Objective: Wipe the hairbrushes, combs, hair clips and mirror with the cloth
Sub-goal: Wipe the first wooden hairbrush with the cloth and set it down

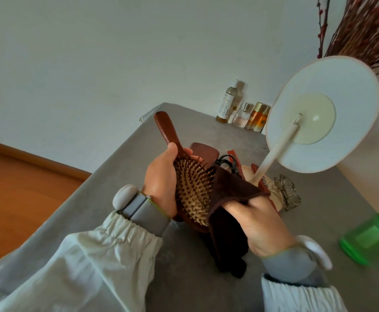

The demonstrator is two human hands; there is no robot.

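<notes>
Hairbrush (192, 190) left of cloth (231, 192); mirror (323, 113) right, bottles (242, 109) behind.

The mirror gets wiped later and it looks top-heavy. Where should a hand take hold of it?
Grip the mirror by its slim white stem, from the near left side, below the disc. The stem leans, its wide disc sits high, and clips crowd its base.

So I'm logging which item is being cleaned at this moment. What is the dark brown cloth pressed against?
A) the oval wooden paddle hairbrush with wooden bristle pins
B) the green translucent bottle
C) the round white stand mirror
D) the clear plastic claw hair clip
A: the right hand holds the dark brown cloth against the bristle side of the oval wooden paddle hairbrush, which the left hand grips.
</notes>
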